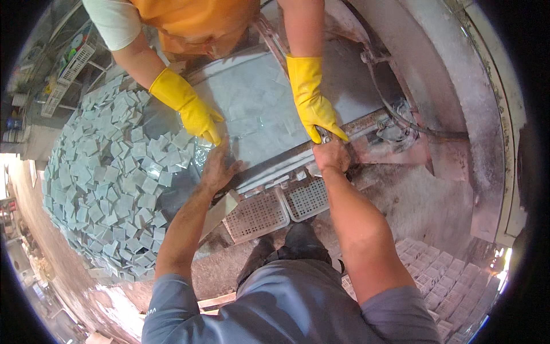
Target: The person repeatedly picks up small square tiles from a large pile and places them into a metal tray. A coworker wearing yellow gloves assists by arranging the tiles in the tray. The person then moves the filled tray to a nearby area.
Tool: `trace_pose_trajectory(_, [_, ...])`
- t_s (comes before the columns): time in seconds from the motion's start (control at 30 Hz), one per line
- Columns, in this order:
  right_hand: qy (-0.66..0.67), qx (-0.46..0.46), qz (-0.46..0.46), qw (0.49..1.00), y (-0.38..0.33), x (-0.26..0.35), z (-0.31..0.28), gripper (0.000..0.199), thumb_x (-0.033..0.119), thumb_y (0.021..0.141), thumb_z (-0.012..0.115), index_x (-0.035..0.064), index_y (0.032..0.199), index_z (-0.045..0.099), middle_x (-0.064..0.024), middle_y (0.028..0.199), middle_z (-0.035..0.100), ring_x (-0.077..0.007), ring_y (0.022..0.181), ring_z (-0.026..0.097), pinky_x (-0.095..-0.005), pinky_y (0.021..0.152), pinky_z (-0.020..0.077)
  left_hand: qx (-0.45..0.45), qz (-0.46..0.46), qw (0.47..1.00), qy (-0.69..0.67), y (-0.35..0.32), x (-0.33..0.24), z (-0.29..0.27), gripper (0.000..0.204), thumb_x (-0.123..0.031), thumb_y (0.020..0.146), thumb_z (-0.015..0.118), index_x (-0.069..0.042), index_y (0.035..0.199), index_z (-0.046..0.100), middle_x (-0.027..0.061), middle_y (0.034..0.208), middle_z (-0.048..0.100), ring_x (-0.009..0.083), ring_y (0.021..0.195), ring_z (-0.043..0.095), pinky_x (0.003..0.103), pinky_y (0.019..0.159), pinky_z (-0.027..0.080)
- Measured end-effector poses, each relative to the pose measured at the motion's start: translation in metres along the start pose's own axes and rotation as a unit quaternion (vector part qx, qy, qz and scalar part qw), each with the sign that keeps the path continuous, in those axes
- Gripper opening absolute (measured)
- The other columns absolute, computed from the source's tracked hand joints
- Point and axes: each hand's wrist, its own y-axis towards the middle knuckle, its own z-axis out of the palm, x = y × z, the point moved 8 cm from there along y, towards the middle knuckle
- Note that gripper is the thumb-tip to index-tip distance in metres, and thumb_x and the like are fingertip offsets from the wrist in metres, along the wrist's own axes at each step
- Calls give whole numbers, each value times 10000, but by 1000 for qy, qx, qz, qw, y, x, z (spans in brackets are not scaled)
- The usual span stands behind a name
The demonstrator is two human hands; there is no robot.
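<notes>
We are standing at the near side of a wet grey bed (352,86), looking down along both our forearms. Our left hand (216,167) is lying low over the bed's left part, its fingers spreading apart in an open, loosened grip. Its fingertips are pointing toward the left yellow glove (199,117) of a co-worker, and whether the two are touching we cannot tell. Our right hand (332,156) is bending its fingers out of our sight at a small metal fitting (326,139) by the bed's near edge, so we cannot tell whether it is gripping that fitting or only resting against it. The co-worker's right yellow glove (312,106) is reaching down to the same fitting from the far side, just beyond our knuckles

Pale blue-green square tiles (112,178) are lying loose in a big heap to the left of our left hand, many of them tilting over one another. More flat pieces (255,106) are lying on the bed between the two gloves. Across from us, the co-worker is wearing an orange apron (195,23). Two perforated crates (256,219) are standing side by side below the near edge, in front of our legs, and a dark hose (438,135) is running along the bed's right side
</notes>
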Motion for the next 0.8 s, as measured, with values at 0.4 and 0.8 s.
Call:
trace_pose_trajectory(0.4, [-42,35,12,998,-6,8,-5,633,428,876,687,94,1401,572,-219,1209,724,-385,1110,721,-455,938,575,-30,-76,973,215,-49,69,11,667,-312,818,875,-87,1386,610,212,1273,580,380,1217,566,467,1027,503])
trace_pose_trajectory(0.8, [-21,41,22,999,-5,7,-5,659,388,865,687,108,1446,550,-212,1308,689,-388,1161,701,-488,984,558,2,-121,992,37,-15,51,-11,490,-272,930,774,-14,1303,592,211,1376,524,381,1267,569,460,1012,546])
